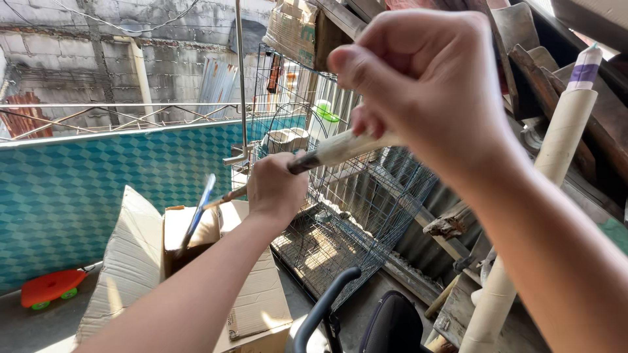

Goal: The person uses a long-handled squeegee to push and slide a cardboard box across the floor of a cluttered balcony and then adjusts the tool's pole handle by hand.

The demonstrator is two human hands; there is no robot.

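Item in hand: a long pale stick (340, 149) with a dark band near its middle, running slantwise from upper right to lower left.

Right hand (428, 85): yours, closed in a fist around the upper, pale end of the stick, raised close to the camera and blocking much of the view behind it.

Left hand (275, 189): yours, closed around the stick lower down, just below the dark band; a thinner, darker length of the stick continues past it towards the lower left.

Directly behind both hands: a wire cage (340, 216) of blue-grey mesh, tilted, with a white and green container (326, 116) showing through the mesh.

Below the left forearm: an open cardboard box (252, 287) with its flaps spread; a blue rod (198, 212) stands slanted out of it.

Lower left, on the floor: a red toy board with green wheels (52, 287).

Left background: a teal patterned wall panel (85, 189), a metal railing above it, grey block walls beyond.

Right edge: a tall cardboard tube (556, 163) with a purple band near its top, leaning beside stacked weathered timber (543, 72).

Bottom centre: a black curved bar (324, 307) and a black padded seat (392, 323), just under your arms.
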